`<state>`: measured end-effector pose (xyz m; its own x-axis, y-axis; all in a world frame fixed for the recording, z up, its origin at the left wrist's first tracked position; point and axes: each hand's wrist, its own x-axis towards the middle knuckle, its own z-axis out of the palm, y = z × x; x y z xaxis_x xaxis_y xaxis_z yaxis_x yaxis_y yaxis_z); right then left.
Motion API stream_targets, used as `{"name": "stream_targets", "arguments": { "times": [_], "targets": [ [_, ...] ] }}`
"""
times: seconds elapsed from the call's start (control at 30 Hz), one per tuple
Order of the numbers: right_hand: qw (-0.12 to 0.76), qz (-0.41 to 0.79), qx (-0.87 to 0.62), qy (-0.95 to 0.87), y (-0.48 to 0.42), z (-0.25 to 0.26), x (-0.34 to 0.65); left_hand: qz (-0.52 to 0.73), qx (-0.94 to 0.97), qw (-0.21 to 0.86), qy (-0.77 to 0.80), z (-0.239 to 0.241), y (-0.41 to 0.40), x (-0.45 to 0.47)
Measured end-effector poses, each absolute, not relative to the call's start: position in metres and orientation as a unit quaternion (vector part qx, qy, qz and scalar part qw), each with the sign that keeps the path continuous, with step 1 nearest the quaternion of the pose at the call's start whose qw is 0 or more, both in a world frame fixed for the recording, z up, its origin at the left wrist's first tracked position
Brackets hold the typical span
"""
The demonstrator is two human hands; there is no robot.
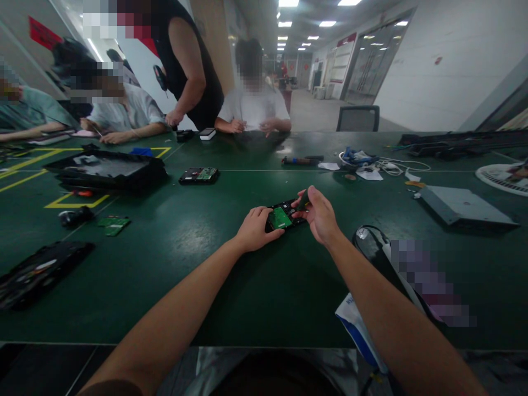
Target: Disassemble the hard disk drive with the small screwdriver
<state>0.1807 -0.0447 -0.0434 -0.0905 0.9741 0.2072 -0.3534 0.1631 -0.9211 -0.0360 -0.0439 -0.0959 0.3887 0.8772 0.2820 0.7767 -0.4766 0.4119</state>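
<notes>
Centrally, left hand gripping one hard drive, right hand pinching one dark tool

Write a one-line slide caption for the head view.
Left hand steadies a hard drive while right hand holds a dark tool.

A dark green matted table carries a black hard drive with a green circuit board at its middle. Toward the left edge lie a black open chassis, a second board-up drive and a loose green circuit board. Toward the right edge lie a flat grey metal case and tangled white cables.
</notes>
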Motion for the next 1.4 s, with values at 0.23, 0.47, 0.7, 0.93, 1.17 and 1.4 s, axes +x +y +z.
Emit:
{"name": "stream_targets", "arguments": {
  "times": [0.23, 0.47, 0.7, 0.93, 1.17, 1.4],
  "targets": [
    [0.597, 0.577, -0.311, -0.463, -0.0439, -0.0447, 0.1801, 0.236, 0.827, 0.105, 0.5, -0.097, -0.0438, -0.0361],
    [0.58, 0.566, -0.329, -0.484, -0.0455, -0.0447, 0.1789, 0.238, 0.827, 0.109, 0.497, -0.0997, -0.0418, -0.0362],
    [0.576, 0.562, -0.328, -0.494, -0.0475, -0.0416, 0.1789, 0.235, 0.826, 0.112, 0.5, -0.0987, -0.0419, -0.0364],
    [0.591, 0.576, -0.314, -0.469, -0.043, -0.0447, 0.1801, 0.234, 0.828, 0.105, 0.499, -0.0953, -0.0446, -0.0355],
    [0.591, 0.56, -0.313, -0.489, -0.0449, -0.0464, 0.1796, 0.231, 0.829, 0.109, 0.498, -0.0956, -0.043, -0.0359],
    [0.598, 0.563, -0.299, -0.486, -0.0448, -0.0453, 0.1788, 0.236, 0.828, 0.106, 0.498, -0.097, -0.043, -0.0354]
  ]
}}
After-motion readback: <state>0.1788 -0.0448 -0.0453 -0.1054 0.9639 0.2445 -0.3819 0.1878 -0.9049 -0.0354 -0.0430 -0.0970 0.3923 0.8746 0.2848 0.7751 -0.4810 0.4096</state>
